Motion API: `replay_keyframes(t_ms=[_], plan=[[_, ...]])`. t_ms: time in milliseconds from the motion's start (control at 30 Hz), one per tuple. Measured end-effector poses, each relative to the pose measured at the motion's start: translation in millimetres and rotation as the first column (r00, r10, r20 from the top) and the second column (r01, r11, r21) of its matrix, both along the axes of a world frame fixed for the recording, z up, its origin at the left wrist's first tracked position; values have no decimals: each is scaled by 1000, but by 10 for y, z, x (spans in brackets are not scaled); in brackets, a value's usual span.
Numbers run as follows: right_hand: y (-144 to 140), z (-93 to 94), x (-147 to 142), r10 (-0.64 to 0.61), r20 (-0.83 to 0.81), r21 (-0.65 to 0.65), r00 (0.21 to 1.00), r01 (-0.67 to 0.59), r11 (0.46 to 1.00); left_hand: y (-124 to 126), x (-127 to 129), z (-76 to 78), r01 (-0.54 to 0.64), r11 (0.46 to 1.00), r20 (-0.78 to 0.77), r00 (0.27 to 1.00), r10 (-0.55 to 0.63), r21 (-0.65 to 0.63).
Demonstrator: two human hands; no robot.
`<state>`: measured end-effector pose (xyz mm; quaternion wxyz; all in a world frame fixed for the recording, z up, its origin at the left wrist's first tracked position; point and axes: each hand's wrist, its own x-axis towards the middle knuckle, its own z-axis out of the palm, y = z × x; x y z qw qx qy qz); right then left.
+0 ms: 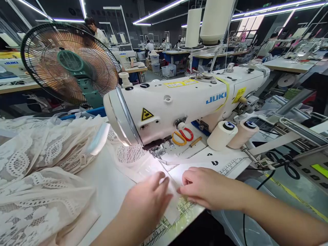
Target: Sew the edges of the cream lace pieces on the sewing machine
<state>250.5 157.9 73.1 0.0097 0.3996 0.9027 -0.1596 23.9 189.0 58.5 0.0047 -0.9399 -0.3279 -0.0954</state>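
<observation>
A pale lace garment piece (133, 154) lies under the presser foot (157, 152) of a white sewing machine (166, 99), and its plain strip runs toward me. My left hand (146, 198) is on this strip with bent fingers, slightly blurred, pinching the fabric. Across from it, my right hand (202, 186) has thumb and fingers closed at the strip's right edge. The fingertips of both hands are close together in front of the needle area. Part of the fabric is hidden beneath my left hand.
Lace garments (46, 177) are heaped on the left. Scissors with orange and red handles (182, 136), a wooden-handled tool (196, 141) and two thread cones (221, 136) sit by the machine. A large fan (70, 61) stands behind. Metal rollers (294, 126) flank the right. Other people work farther back.
</observation>
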Motion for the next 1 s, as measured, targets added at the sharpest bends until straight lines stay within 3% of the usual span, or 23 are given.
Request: replay_keyframes(t_ms=[133, 300, 500, 767, 1000], plan=[[-47, -16, 14, -17, 17, -19, 1000, 17, 1000, -121, 141, -87, 9, 993, -281, 959, -42, -117], [0, -57, -40, -1, 17, 22, 1000, 1, 1000, -36, 92, -35, 15, 992, -367, 928, -60, -125], [81, -86, -101, 6, 11, 61, 1000, -7, 998, 12, 15, -37, 48, 998, -294, 955, -37, 32], [219, -111, -159, -2, 27, 92, 1000, -1, 996, 75, -35, -95, 80, 986, -224, 973, -46, 145], [363, -100, -245, -5, 99, 107, 995, -5, 994, 150, -95, -35, 99, 979, -282, 958, -46, 178]])
